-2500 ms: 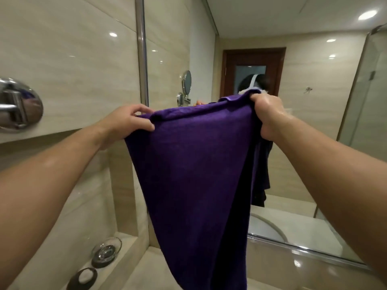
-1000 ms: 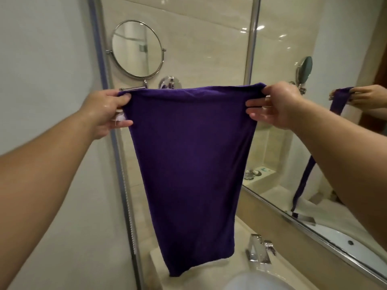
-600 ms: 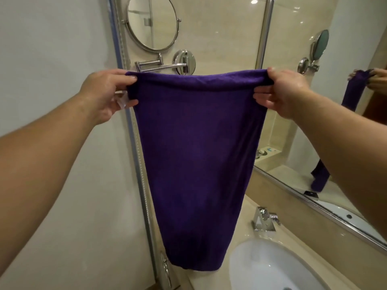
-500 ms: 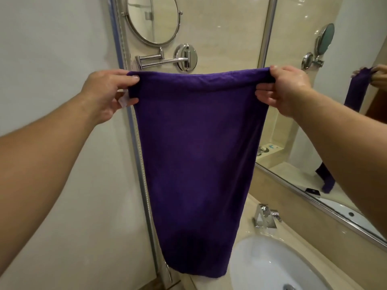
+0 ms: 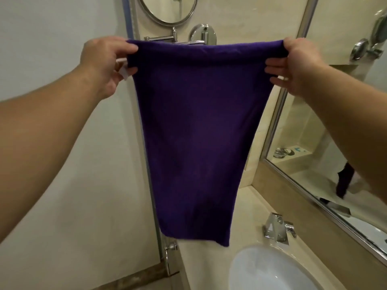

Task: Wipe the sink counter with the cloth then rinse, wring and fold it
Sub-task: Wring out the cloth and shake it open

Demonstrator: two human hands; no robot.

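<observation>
A purple cloth (image 5: pixel 196 132) hangs spread out in front of me, its top edge stretched level between both hands. My left hand (image 5: pixel 106 61) pinches the top left corner, where a small white tag shows. My right hand (image 5: pixel 297 63) pinches the top right corner, its lower fingers straight under the edge. The cloth's bottom edge hangs just above the beige sink counter (image 5: pixel 247 201), to the left of the white basin (image 5: pixel 270 271). The cloth hides part of the counter behind it.
A chrome tap (image 5: pixel 276 229) stands behind the basin. A round swivel mirror (image 5: pixel 167 9) on a chrome arm is mounted on the tiled wall above. A large wall mirror (image 5: pixel 335 126) runs along the right. A glass door with a chrome frame (image 5: pixel 150 164) stands left.
My view has turned left and tilted down from the wall mirror, so the basin and tap now show. Both hands keep the same hold on the stretched cloth, which hangs lower toward the counter.
</observation>
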